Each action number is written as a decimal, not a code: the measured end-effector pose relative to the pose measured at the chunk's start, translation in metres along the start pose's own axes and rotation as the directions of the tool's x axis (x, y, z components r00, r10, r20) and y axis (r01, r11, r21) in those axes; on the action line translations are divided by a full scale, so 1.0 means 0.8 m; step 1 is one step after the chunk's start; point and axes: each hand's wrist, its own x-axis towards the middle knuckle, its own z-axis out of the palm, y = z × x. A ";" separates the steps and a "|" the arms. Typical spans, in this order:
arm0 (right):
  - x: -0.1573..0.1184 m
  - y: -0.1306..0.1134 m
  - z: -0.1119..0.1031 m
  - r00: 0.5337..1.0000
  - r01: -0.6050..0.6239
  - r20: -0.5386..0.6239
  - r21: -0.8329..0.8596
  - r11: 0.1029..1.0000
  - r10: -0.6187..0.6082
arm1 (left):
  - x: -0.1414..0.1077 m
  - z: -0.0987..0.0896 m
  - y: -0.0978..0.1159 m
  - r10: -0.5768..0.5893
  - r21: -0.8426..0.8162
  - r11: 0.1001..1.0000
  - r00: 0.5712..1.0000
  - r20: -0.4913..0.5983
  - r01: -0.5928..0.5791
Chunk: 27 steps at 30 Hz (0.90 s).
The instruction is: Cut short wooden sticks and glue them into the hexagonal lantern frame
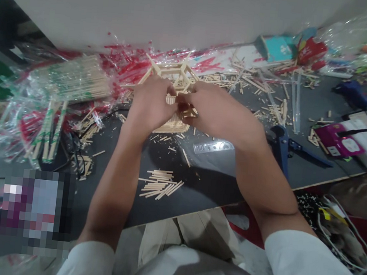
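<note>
A small structure of pale wooden sticks (171, 127) stands on the dark table, its upper frame showing beyond my hands. My left hand (152, 101) is at its left side, thumb and fingers bent inward. From the right, my right hand (208, 109) reaches over the structure, its fingers curled close to my left thumb. Whatever lies between the fingertips is too small and shadowed to make out. Nearer to me, a loose pile of short sticks (159, 183) lies on the table. A clear plastic ruler (213, 147) rests below my right hand.
Blue-handled cutters (282, 148) and a purple power socket (340, 141) lie to the right. Plastic-wrapped stick bundles (74, 78) fill the left. Stick offcuts (278, 112), a turquoise box (278, 48) and crumpled wrappers surround the back. The table edge (195, 211) runs before my lap.
</note>
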 end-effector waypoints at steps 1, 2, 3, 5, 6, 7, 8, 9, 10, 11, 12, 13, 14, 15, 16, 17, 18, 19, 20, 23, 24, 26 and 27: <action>0.001 0.001 0.000 1.000 0.006 0.005 0.007 1.000 -0.006 | 0.000 0.000 0.001 -0.007 0.017 1.000 1.000 0.010 0.007; 0.001 0.002 -0.001 1.000 0.010 0.009 0.009 1.000 -0.010 | 0.000 -0.001 0.002 -0.018 0.031 0.999 1.000 0.020 0.017; 0.003 0.003 -0.002 1.000 0.010 0.014 0.010 1.000 -0.010 | -0.001 -0.001 0.003 -0.032 0.041 0.999 0.999 0.026 0.031; 0.005 0.006 -0.005 1.000 0.005 0.027 -0.001 1.000 -0.005 | 0.000 -0.001 0.003 -0.037 0.038 0.999 0.999 0.032 0.035; 0.007 0.007 -0.006 0.999 -0.002 0.034 -0.012 1.000 0.003 | 0.000 -0.001 0.003 -0.033 0.030 0.999 0.999 0.030 0.032; 0.008 0.008 -0.007 0.999 -0.011 0.038 -0.026 1.000 0.012 | 0.000 -0.001 0.003 -0.031 0.019 0.999 0.999 0.028 0.031; 0.009 0.009 -0.008 0.999 -0.019 0.037 -0.039 0.999 0.021 | 0.000 -0.001 0.003 -0.033 0.007 0.999 0.999 0.030 0.032; 0.009 0.009 -0.009 0.999 -0.027 0.030 -0.044 0.999 0.028 | 0.000 -0.001 0.002 -0.039 -0.005 0.999 0.999 0.034 0.039; 0.009 0.008 -0.010 0.999 -0.032 0.019 -0.037 0.999 0.033 | 0.001 -0.001 0.002 -0.049 -0.014 0.999 0.998 0.038 0.049; 0.010 0.008 -0.010 0.999 -0.033 0.008 -0.019 0.999 0.033 | 0.001 -0.001 0.002 -0.055 -0.018 0.998 0.998 0.044 0.056; 0.009 0.007 -0.010 1.000 -0.030 -0.003 0.005 1.000 0.030 | 0.001 -0.001 0.002 -0.055 -0.019 0.998 0.997 0.049 0.056; 0.009 0.006 -0.010 1.000 -0.025 -0.013 0.028 0.999 0.026 | 0.001 0.000 0.001 -0.051 -0.018 0.998 0.997 0.050 0.052; 0.009 0.005 -0.010 1.000 -0.021 -0.017 0.043 0.999 0.022 | 0.001 0.000 0.000 -0.047 -0.014 0.999 0.998 0.050 0.047; 0.009 0.004 -0.009 1.000 -0.018 -0.015 0.049 0.999 0.019 | 0.001 0.000 -0.001 -0.043 -0.009 0.999 0.998 0.047 0.043; 0.008 0.002 -0.009 1.000 -0.017 -0.009 0.046 0.999 0.018 | 0.001 0.000 -0.002 -0.036 -0.007 0.999 0.998 0.044 0.036; 0.007 0.002 -0.009 1.000 -0.018 -0.003 0.035 0.999 0.018 | 0.001 0.001 -0.003 -0.028 -0.008 1.000 0.999 0.039 0.029; 0.006 0.001 -0.009 1.000 -0.018 0.002 0.018 1.000 0.018 | 0.001 0.001 -0.005 -0.020 -0.010 1.000 0.999 0.035 0.021; 0.006 0.000 -0.009 1.000 -0.014 0.007 -0.003 1.000 0.014 | 0.001 0.002 -0.007 -0.009 -0.014 1.000 0.999 0.035 0.009; 0.005 -0.001 -0.009 1.000 -0.010 0.007 -0.025 1.000 0.010 | 0.002 0.002 -0.008 0.000 -0.018 1.000 0.999 0.034 0.000; 0.003 -0.001 -0.009 1.000 0.011 0.006 -0.062 0.998 -0.011 | 0.003 0.003 -0.011 0.006 -0.029 1.000 0.999 0.036 -0.005; 0.002 0.000 -0.009 1.000 0.022 0.014 -0.062 0.998 -0.021 | 0.003 0.004 -0.012 0.007 -0.032 0.999 0.999 0.038 -0.006; 0.002 0.002 -0.010 0.998 0.044 0.043 -0.051 0.998 -0.042 | 0.003 0.005 -0.013 0.006 -0.040 0.999 0.999 0.043 -0.004; 0.002 0.002 -0.011 0.997 0.052 0.058 -0.039 0.998 -0.050 | 0.004 0.006 -0.013 0.007 -0.047 0.999 0.999 0.044 -0.004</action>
